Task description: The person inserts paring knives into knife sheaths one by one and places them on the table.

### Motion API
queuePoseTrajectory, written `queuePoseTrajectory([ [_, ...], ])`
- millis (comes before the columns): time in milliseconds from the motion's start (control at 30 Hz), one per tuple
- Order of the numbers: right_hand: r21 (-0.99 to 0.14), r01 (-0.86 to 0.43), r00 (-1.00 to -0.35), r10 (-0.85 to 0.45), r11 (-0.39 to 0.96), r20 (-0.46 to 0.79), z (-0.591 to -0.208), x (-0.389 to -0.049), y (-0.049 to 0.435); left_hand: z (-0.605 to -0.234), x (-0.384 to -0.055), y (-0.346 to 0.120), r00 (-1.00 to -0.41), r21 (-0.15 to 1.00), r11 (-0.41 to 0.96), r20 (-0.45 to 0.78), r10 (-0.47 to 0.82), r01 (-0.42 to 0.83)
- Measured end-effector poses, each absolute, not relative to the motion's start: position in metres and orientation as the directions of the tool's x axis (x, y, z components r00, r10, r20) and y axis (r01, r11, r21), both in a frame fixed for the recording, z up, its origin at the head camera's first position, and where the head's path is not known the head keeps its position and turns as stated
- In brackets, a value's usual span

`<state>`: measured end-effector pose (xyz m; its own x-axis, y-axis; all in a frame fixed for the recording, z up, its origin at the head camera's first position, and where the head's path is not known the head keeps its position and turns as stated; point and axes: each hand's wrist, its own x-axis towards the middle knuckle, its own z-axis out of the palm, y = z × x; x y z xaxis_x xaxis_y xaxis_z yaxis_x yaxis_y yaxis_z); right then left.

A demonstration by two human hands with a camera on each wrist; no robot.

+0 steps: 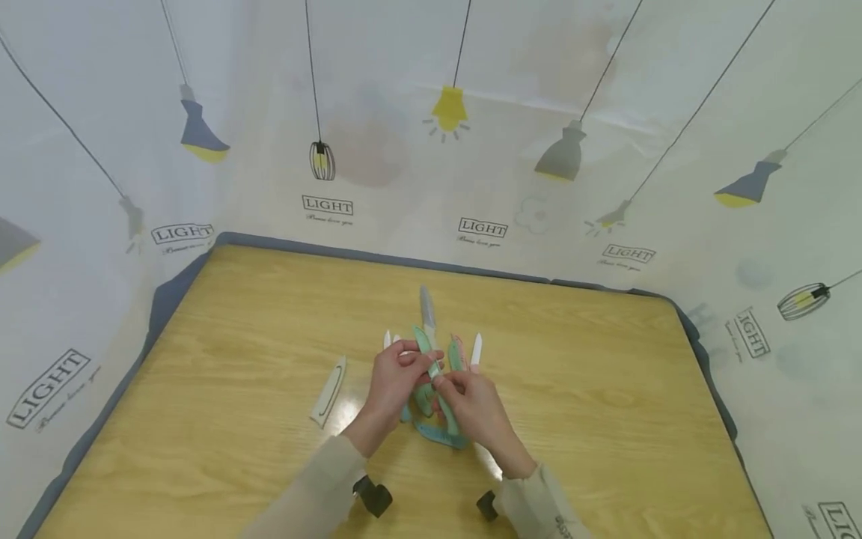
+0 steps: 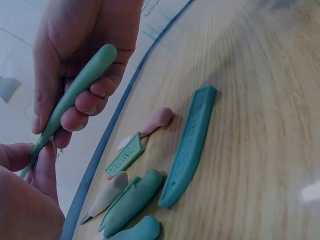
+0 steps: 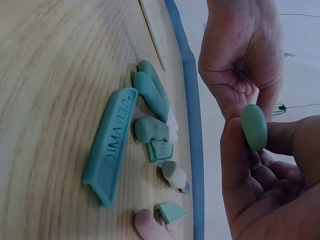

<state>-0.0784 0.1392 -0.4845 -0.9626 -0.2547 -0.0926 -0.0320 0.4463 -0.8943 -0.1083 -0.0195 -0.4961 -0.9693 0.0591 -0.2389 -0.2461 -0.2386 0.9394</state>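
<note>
Both hands hold a green-handled knife (image 1: pixel 447 415) above the table. My right hand (image 1: pixel 480 408) grips its handle (image 2: pixel 82 86), whose rounded butt points toward the body. At the far end, my left hand (image 1: pixel 393 374) pinches a green blade sheath (image 1: pixel 422 339) with thumb and fingers; the blade is mostly hidden. Below the hands lies a blue sheath (image 3: pixel 111 145) with raised CERAMIC lettering. Beyond it are a knife with a pale handle (image 2: pixel 109 191) and grey blade (image 1: pixel 427 305), a pink-handled knife (image 2: pixel 156 120), a small green sheath (image 2: pixel 125 157) and green and blue handles (image 3: pixel 151 90).
A white sheath (image 1: pixel 328 392) lies alone left of the hands. Right of them are a pink sheath (image 1: pixel 459 343) and a white blade (image 1: pixel 477 349). The wooden table (image 1: pixel 592 419) is bordered by a lamp-printed curtain (image 1: pixel 404 187) at back and sides.
</note>
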Motion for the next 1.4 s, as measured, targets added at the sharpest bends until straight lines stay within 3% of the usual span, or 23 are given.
queuePoseTrajectory([
  [167,-0.854,-0.077,-0.965,-0.254,0.514,-0.066,-0.482,-0.08,0.142,-0.493,-0.11,-0.018,-0.968,0.933,-0.257,-0.247,0.053,-0.252],
  [367,-0.708,-0.152,-0.983,-0.179,0.69,0.036,-0.48,-0.08,0.144,-0.493,-0.112,-0.014,-0.961,0.923,-0.268,-0.271,0.06,-0.277],
  [500,-0.621,-0.222,-0.974,-0.198,0.752,0.109,-0.478,-0.078,0.144,-0.494,-0.111,-0.013,-0.957,0.928,-0.235,-0.277,0.086,-0.29],
  [633,-0.58,-0.243,-0.97,-0.202,0.777,0.136,-0.48,-0.076,0.15,-0.495,-0.111,-0.02,-0.964,0.96,-0.119,-0.238,0.12,-0.252],
  [833,-0.52,-0.108,-0.994,-0.108,0.847,0.029,-0.488,-0.08,0.19,-0.486,-0.114,-0.041,-0.987,0.984,0.106,-0.15,0.056,-0.143],
  [1067,-0.426,-0.013,-0.997,-0.044,0.905,-0.064,-0.491,-0.097,0.238,-0.483,-0.124,-0.071,-0.997,0.961,0.27,-0.069,0.024,-0.06],
  [1267,-0.301,-0.071,-0.997,-0.075,0.951,-0.003,-0.498,-0.104,0.258,-0.483,-0.128,-0.092,-0.997,0.913,0.401,-0.075,0.004,-0.067],
  [1400,-0.277,-0.081,-0.997,-0.083,0.957,0.004,-0.501,-0.107,0.262,-0.483,-0.13,-0.1,-0.997,0.876,0.476,-0.083,0.001,-0.072],
])
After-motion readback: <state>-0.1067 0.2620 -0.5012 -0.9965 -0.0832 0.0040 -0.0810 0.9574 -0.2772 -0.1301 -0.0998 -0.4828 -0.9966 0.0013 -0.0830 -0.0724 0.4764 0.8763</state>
